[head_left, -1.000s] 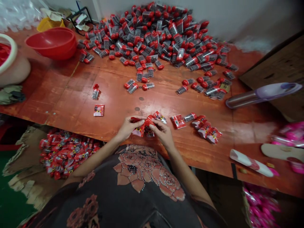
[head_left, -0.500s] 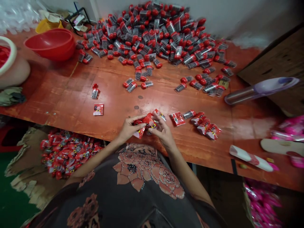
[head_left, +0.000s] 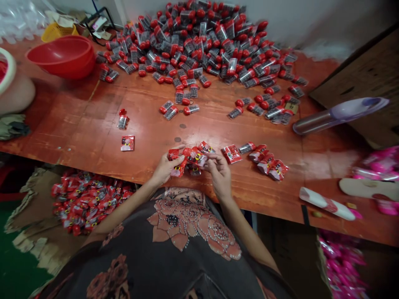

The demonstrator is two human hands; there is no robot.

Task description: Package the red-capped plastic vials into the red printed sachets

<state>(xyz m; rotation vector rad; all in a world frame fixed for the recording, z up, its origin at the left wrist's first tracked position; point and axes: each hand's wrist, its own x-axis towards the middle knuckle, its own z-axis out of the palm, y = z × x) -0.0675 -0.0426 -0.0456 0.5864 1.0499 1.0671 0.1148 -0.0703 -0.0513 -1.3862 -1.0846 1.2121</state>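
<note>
At the table's front edge, my left hand (head_left: 164,169) is closed on red printed wrappers (head_left: 177,168), thumb on top. Between my hands lies a red-capped container in a printed wrapper (head_left: 195,156). My right hand (head_left: 220,176) pinches the right end of this wrapped container with thumb and fingertips. Just behind it lies a small red packet (head_left: 206,147), and another container (head_left: 195,169) shows partly below. To the right are a flat red packet (head_left: 231,153), a clear red-capped tube (head_left: 247,147) and several wrapped containers (head_left: 268,162).
A big heap of red-capped clear tubes (head_left: 193,45) fills the table's back. Red bowls (head_left: 62,56) and a white bucket (head_left: 15,89) stand left. A purple-handled tool (head_left: 339,115) leans by a cardboard box (head_left: 358,74). Wrapped containers (head_left: 90,201) are piled below the table.
My right hand has shifted right, its fingers now at the wrapped container's right end. My left hand has drawn slightly left, and more of the wrapped container shows between them.
</note>
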